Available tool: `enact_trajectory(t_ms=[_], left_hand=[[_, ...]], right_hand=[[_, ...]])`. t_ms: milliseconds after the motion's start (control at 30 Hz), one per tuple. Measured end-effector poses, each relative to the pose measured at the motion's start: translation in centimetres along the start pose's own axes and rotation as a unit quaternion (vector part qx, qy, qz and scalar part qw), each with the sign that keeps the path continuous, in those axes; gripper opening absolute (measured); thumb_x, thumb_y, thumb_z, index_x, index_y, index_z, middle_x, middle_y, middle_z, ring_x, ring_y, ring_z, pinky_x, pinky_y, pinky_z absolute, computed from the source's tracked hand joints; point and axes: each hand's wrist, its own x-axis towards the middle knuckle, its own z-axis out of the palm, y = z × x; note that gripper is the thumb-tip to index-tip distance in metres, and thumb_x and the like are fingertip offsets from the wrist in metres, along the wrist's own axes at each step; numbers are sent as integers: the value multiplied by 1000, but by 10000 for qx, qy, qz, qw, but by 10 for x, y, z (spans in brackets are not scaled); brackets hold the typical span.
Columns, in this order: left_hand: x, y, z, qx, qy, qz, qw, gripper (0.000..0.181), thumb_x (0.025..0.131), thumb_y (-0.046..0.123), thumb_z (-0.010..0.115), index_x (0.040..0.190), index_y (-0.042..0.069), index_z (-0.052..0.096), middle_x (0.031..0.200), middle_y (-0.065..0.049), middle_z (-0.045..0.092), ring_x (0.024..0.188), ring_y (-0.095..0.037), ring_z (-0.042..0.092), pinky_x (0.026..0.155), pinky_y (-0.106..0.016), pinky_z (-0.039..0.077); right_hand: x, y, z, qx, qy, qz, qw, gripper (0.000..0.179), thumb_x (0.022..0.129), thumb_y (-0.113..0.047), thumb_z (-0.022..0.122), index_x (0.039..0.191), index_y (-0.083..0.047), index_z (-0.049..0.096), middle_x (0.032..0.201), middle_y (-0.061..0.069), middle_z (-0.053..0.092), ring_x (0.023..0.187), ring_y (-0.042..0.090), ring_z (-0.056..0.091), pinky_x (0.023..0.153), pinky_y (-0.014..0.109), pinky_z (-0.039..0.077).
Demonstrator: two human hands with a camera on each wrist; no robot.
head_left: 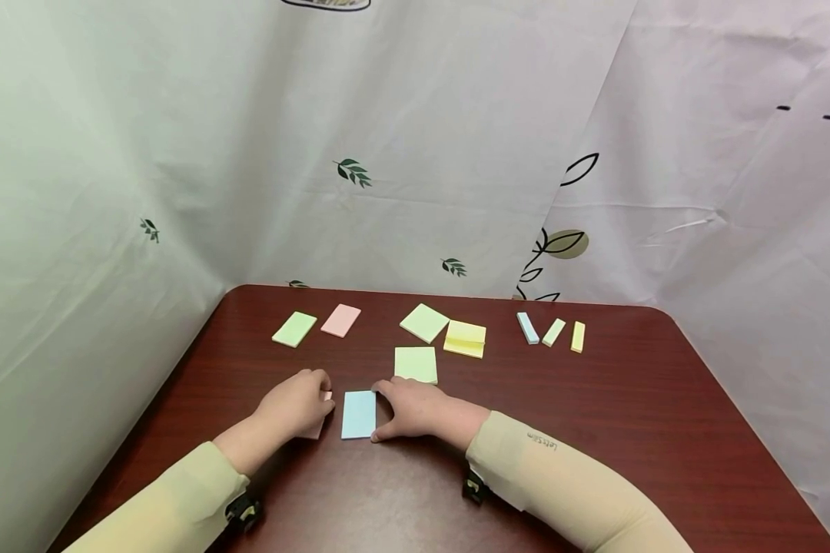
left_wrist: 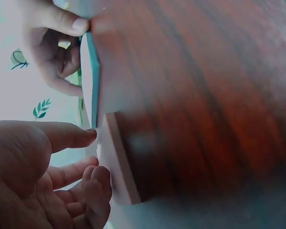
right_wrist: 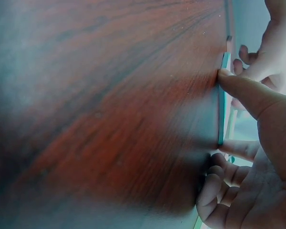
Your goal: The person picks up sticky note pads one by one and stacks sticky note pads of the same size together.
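A light blue sticky note pad (head_left: pixel 358 415) lies flat on the table. My right hand (head_left: pixel 415 409) pinches it by its right side, the thumb at the near corner and the index finger at the far one. Left of it lies a pink sticky note pad (left_wrist: pixel 121 162), mostly covered in the head view by my left hand (head_left: pixel 292 403). That hand's loosely bent thumb and index finger are parted at the pink pad's upper right part. Just beyond my right hand is a pale green square pad (head_left: pixel 416 364).
Farther back on the dark red table (head_left: pixel 629 430) lie a green pad (head_left: pixel 294 329), a pink pad (head_left: pixel 341 320), a pale green square pad (head_left: pixel 424 322) and a yellow pad (head_left: pixel 465 339). Narrow blue (head_left: pixel 528 328), pale green (head_left: pixel 553 332) and yellow (head_left: pixel 578 336) pads stand right.
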Motion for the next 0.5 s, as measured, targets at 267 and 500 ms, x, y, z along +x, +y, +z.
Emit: enact_trajectory(t_ms=[267, 500], left_hand=[[-1, -11, -7, -40, -54, 328, 9994, 25, 84, 12, 66, 109, 7, 67, 104, -9, 61, 90, -25, 62, 80, -47, 50], [-9, -18, -14, 410, -338, 499, 9973, 49, 78, 19, 74, 123, 2, 64, 119, -19, 58, 105, -41, 56, 85, -59, 44]], right_hand=[[0, 0, 0, -15, -53, 5, 10000, 77, 79, -60, 75, 140, -21, 52, 122, -1, 60, 108, 15, 60, 83, 33, 51], [0, 0, 0, 13, -64, 13, 10000, 77, 79, -60, 75, 141, -21, 51, 123, -1, 59, 109, 16, 60, 84, 33, 51]])
